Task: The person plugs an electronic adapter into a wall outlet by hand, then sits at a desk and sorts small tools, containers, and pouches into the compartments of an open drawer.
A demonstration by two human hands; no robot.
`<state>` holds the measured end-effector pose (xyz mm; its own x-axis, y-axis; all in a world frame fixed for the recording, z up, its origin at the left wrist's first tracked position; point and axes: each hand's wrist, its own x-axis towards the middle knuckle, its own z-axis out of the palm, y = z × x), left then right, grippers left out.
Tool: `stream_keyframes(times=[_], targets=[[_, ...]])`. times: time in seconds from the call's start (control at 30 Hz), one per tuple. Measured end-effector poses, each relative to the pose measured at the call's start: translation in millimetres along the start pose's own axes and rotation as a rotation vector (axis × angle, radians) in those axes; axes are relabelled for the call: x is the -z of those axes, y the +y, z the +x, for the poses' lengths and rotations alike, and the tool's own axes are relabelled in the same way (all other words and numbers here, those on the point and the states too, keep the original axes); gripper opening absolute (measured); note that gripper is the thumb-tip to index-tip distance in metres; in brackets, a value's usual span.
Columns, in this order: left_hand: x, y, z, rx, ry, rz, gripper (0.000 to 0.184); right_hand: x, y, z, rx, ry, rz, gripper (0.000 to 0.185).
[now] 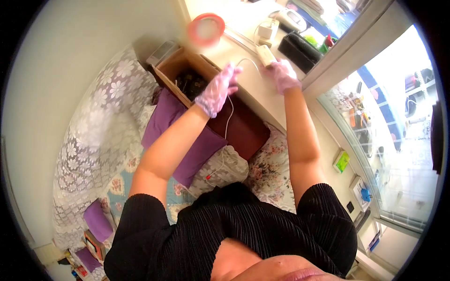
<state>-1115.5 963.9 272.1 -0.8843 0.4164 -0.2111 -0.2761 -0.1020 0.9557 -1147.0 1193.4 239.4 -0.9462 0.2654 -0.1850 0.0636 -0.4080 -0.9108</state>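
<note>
My right hand (284, 76), in a thin translucent pinkish glove, has its fingers closed on the lower end of a white rectangular device (266, 55) on the white ledge. I cannot tell exactly what device it is. A thin white cable (228, 121) curves from near the device toward my left hand (216, 92), which wears the same kind of glove. The cable passes through or behind its loosely curled fingers, then hangs over a dark red-brown box (246, 129). Its red-tipped end (208, 177) lies on the patterned bedding.
An open cardboard box (171, 72) with dark contents stands beside my left hand. A red-rimmed round object (206, 29), a white adapter (268, 28) and a black box (300, 50) are on the ledge. Purple cushions (164, 117) lie below; a glass window (398, 122) is at right.
</note>
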Motion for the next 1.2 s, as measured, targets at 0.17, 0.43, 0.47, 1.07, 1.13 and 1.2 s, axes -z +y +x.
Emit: stream_keyframes(times=[0.17, 0.43, 0.47, 1.07, 1.13, 1.2], targets=[[19, -27, -76, 0.080, -0.009, -0.031, 0.061, 41, -3, 44, 0.070, -0.209, -0.931, 0.020], [63, -78, -164, 0.238, 0.145, -0.252, 0.060, 43, -15, 55, 0.529, -0.371, -1.998, 0.021], [65, -82, -171, 0.243, 0.177, -0.265, 0.057, 41, -11, 53, 0.556, -0.142, -1.758, 0.022], [65, -119, -205, 0.308, 0.273, -0.318, 0.046, 46, -11, 65, 0.209, 0.098, -1.343, 0.034], [65, -121, -208, 0.318, 0.280, -0.321, 0.046, 38, -16, 60, 0.203, 0.033, -1.531, 0.041], [67, -125, -211, 0.324, 0.271, -0.329, 0.047, 27, -24, 48, 0.183, 0.046, -1.491, 0.049]])
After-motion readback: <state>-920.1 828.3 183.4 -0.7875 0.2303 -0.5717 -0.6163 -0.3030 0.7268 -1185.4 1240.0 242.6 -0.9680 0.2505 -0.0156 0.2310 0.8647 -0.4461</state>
